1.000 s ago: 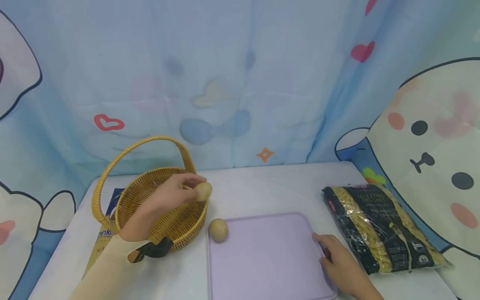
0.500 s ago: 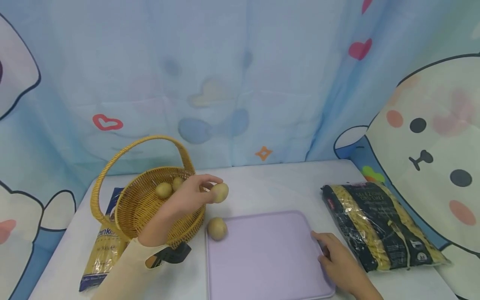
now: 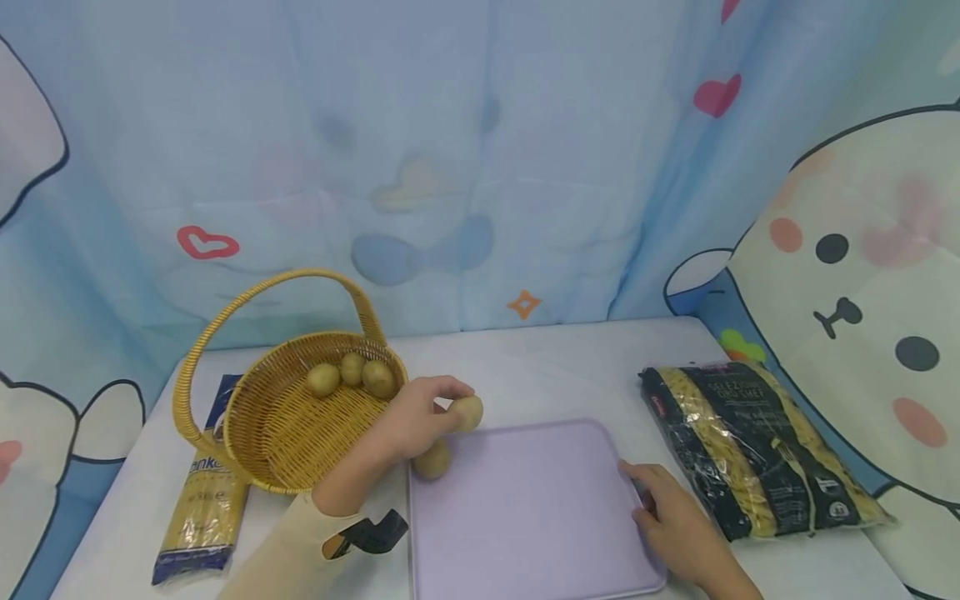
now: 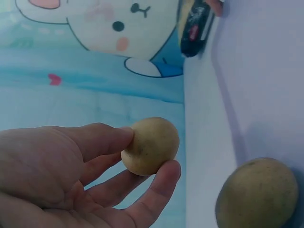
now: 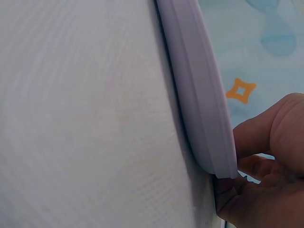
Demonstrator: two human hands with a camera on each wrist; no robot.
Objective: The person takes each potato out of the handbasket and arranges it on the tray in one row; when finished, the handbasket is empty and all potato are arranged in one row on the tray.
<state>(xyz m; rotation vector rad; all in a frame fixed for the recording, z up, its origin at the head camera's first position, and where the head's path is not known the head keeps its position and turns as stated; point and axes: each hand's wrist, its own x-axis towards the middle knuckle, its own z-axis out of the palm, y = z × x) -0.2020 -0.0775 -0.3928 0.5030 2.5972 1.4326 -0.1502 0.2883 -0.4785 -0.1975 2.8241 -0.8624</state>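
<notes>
My left hand (image 3: 420, 421) pinches a potato (image 3: 468, 413) between thumb and fingertips, just above the far edge of a pale purple tray (image 3: 532, 517). In the left wrist view the round, yellowish potato (image 4: 151, 146) shows clearly in the fingers. Another potato (image 3: 432, 461) sits at the tray's far left corner, partly hidden behind that hand. At the right rim, my right hand (image 3: 678, 527) grips the tray's edge; the right wrist view shows its fingers against the rim (image 5: 202, 95). Three potatoes (image 3: 378, 379) lie in the wicker basket (image 3: 300, 450), left of the tray.
The basket's tall handle (image 3: 273, 279) arches above it. A pasta packet (image 3: 202, 508) lies partly under the basket's left side. On the right rests a larger black and yellow pasta bag (image 3: 750, 450). A patterned curtain (image 3: 450, 167) hangs behind the white table (image 3: 540, 375).
My left hand has carried its potato from over the basket rightward to the tray's far edge, uncovering the potatoes inside the basket. The right hand has stayed at the tray's right rim.
</notes>
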